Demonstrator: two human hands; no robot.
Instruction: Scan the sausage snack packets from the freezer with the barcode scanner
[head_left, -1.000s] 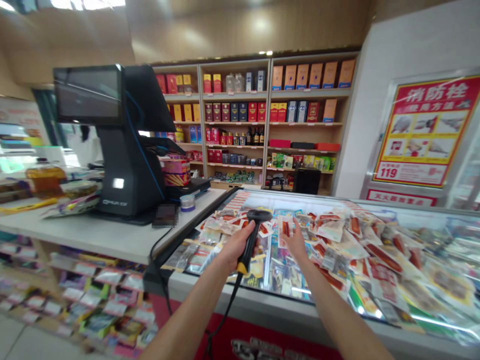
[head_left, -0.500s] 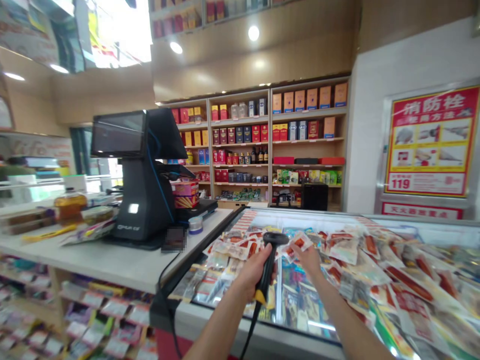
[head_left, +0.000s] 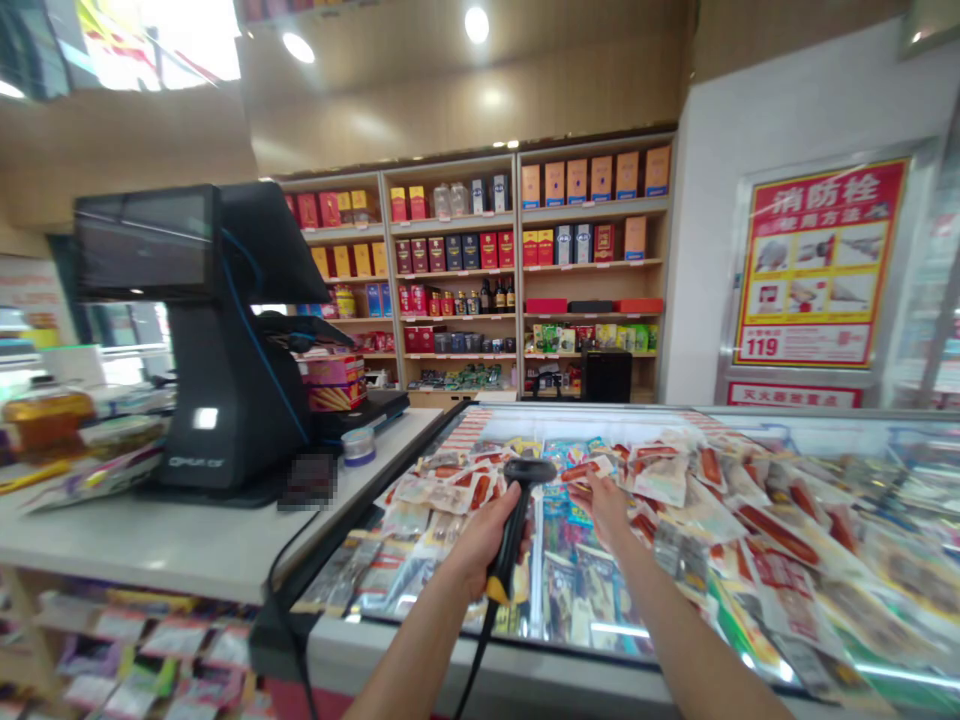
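My left hand (head_left: 486, 535) is wrapped round the handle of a black barcode scanner (head_left: 512, 535), whose yellow-tipped base trails a cable downward. Just right of the scanner's head, my right hand (head_left: 606, 508) pinches a small clear packet with a reddish sausage (head_left: 585, 470). Both hands are above the glass top of a chest freezer (head_left: 420, 634). More packaged sausages (head_left: 780, 535) lie heaped to the right of my right hand. A smaller heap of packets (head_left: 442, 492) lies left of the scanner. Colourful bags (head_left: 562, 590) show beneath the glass.
On the left, a white counter (head_left: 217, 540) bears a black cash register (head_left: 232, 370), a roll of tape (head_left: 358, 447) and a snack box (head_left: 335, 383). A black cable (head_left: 279, 580) hangs off the counter's edge. Shelves of boxed goods (head_left: 457, 250) stand behind the freezer.
The view has turned a little to the right, so the counter and register appear further left. The sausage packet is tilted differently beside the scanner's head. Both hands keep their hold.
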